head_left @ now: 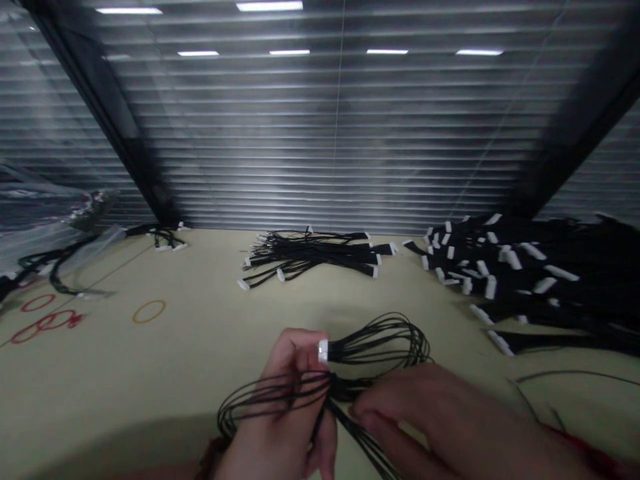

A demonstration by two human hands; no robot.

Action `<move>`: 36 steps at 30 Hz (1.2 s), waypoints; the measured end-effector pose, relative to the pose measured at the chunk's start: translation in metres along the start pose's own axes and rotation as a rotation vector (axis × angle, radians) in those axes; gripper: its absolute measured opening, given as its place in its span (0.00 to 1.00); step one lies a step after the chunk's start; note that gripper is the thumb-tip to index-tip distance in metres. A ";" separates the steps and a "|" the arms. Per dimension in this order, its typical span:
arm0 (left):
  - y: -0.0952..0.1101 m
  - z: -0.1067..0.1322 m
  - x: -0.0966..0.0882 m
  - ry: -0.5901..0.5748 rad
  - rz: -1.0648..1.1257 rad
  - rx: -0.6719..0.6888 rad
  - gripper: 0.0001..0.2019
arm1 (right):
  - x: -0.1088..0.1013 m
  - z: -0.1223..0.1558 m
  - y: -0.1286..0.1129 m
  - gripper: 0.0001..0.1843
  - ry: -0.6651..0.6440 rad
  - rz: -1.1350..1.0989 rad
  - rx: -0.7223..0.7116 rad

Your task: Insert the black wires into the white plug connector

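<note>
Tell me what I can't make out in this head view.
All in the head view:
Wires: lower strands run past the bottom edge.
Right hand: blur obscures whether it grips the wires.
Left hand: looped wires cover part of it.
Connector at the left hand: too small and blurred for fine detail.
Pile: cut off by the right edge; overlap prevents counting.
Bag: cut off by the left edge; contents unclear.

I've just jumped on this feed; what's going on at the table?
A person's left hand holds looped black wires, with a white connector at its fingers. The right hand is at the wires too, its exact grip unclear. Beyond lie a small cable pile and, rightward, a larger one.
</note>
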State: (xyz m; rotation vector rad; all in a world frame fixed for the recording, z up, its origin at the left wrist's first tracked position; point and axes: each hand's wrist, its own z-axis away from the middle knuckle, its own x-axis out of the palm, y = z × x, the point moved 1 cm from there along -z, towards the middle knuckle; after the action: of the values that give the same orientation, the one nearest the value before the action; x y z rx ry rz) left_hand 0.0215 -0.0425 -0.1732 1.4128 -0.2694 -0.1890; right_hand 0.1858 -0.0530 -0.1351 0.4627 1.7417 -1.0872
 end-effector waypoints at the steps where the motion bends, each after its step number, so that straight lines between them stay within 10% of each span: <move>1: -0.001 0.001 0.000 -0.013 0.001 0.000 0.14 | 0.001 -0.003 -0.001 0.13 -0.015 -0.074 0.026; 19: -0.013 -0.001 -0.001 -0.058 0.094 0.087 0.11 | 0.013 -0.003 -0.002 0.09 0.009 -0.226 0.226; 27: -0.013 -0.001 -0.001 -0.032 0.182 0.166 0.07 | 0.008 -0.008 -0.006 0.16 -0.135 -0.572 0.108; 36: -0.014 -0.001 0.002 -0.114 0.439 0.302 0.05 | 0.025 -0.007 -0.003 0.14 -0.114 -0.941 0.303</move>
State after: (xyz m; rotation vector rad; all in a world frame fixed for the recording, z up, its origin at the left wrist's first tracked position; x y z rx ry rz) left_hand 0.0242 -0.0440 -0.1871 1.6047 -0.7171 0.1390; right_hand 0.1692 -0.0530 -0.1550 -0.2982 1.7076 -2.0016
